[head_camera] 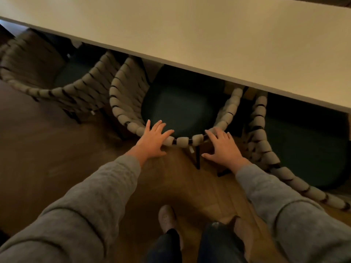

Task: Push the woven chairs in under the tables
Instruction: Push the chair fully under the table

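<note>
Resting on the back rim of the middle woven chair [120,109], the left hand [154,138] and right hand [222,147] lie flat with fingers spread, clasping nothing. Its dark seat sits partly under the table [190,35], the left chair [79,88] and right chair [266,149] just beside it.

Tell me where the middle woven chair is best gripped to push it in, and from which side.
Take the middle chair by the curved top rail of its back, from behind, opposite the table. The left hand and right hand rest there, spread either side of centre, so the push should run straight.
</note>
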The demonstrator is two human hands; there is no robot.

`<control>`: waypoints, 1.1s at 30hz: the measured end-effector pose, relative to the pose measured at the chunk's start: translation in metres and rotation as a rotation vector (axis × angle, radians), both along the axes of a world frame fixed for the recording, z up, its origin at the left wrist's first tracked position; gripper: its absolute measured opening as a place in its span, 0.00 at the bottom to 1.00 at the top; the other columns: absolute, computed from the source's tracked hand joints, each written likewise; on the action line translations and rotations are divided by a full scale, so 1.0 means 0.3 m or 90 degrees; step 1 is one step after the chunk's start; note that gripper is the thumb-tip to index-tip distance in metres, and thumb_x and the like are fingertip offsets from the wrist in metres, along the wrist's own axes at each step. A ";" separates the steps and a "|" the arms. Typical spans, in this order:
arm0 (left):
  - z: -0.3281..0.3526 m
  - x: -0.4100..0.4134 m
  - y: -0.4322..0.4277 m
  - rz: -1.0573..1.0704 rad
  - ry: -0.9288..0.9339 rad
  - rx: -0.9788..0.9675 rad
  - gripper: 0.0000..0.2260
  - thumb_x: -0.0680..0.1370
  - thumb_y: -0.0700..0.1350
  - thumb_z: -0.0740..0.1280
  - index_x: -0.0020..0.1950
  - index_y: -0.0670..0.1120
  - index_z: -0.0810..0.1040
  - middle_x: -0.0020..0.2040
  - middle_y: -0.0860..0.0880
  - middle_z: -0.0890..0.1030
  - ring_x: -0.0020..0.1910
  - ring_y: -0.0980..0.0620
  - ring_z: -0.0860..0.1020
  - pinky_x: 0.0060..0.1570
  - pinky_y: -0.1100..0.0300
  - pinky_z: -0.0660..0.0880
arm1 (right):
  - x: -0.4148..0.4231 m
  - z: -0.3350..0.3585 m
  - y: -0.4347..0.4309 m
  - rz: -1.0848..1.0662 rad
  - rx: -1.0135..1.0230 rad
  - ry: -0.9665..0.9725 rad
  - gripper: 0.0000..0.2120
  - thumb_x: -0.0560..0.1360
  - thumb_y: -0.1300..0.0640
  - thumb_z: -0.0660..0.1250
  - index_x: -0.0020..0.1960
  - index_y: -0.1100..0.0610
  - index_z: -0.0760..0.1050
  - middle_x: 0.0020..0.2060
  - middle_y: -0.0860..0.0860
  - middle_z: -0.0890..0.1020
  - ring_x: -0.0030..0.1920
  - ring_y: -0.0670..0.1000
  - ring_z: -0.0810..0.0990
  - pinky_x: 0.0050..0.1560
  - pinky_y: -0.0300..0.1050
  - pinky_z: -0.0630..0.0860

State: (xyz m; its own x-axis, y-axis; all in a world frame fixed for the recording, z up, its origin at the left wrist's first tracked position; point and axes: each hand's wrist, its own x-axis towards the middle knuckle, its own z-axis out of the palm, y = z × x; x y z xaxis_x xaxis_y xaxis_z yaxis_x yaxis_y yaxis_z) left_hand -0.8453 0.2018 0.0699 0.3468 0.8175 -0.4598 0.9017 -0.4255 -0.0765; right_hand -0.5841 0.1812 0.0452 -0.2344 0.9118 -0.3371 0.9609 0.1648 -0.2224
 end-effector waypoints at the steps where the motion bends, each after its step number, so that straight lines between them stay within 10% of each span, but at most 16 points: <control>1: 0.006 -0.064 0.013 0.012 0.004 -0.009 0.39 0.74 0.57 0.69 0.79 0.54 0.50 0.79 0.44 0.51 0.78 0.43 0.44 0.73 0.36 0.41 | -0.064 -0.004 0.011 0.010 -0.011 0.000 0.43 0.73 0.40 0.69 0.79 0.48 0.49 0.78 0.54 0.52 0.78 0.56 0.50 0.77 0.56 0.48; 15: -0.066 -0.517 0.274 0.003 0.187 -0.092 0.38 0.75 0.49 0.71 0.79 0.53 0.53 0.78 0.46 0.54 0.78 0.43 0.48 0.73 0.35 0.44 | -0.525 -0.094 0.210 0.130 -0.157 -0.082 0.49 0.73 0.40 0.69 0.79 0.54 0.42 0.79 0.56 0.48 0.78 0.57 0.46 0.77 0.58 0.46; 22: -0.126 -0.542 0.432 -0.167 0.244 -0.141 0.31 0.78 0.44 0.66 0.77 0.55 0.56 0.77 0.46 0.61 0.77 0.43 0.55 0.74 0.37 0.46 | -0.593 -0.109 0.210 0.055 -0.201 -0.127 0.25 0.75 0.53 0.67 0.70 0.51 0.65 0.62 0.54 0.74 0.61 0.56 0.74 0.62 0.54 0.72; 33: -0.206 -0.634 0.443 -0.229 0.153 -0.104 0.20 0.79 0.46 0.63 0.71 0.55 0.68 0.65 0.48 0.75 0.66 0.44 0.72 0.67 0.42 0.63 | -0.683 -0.144 0.159 -0.077 -0.133 -0.162 0.17 0.77 0.56 0.65 0.64 0.47 0.71 0.54 0.50 0.80 0.59 0.53 0.77 0.64 0.54 0.68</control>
State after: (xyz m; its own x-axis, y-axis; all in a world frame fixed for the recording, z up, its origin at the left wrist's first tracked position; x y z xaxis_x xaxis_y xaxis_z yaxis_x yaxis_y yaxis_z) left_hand -1.0356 0.3348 0.0080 0.4627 0.5754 -0.6744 0.6594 -0.7319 -0.1720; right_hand -0.7889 0.2288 0.0020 -0.0126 0.8329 -0.5533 0.9997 0.0219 0.0101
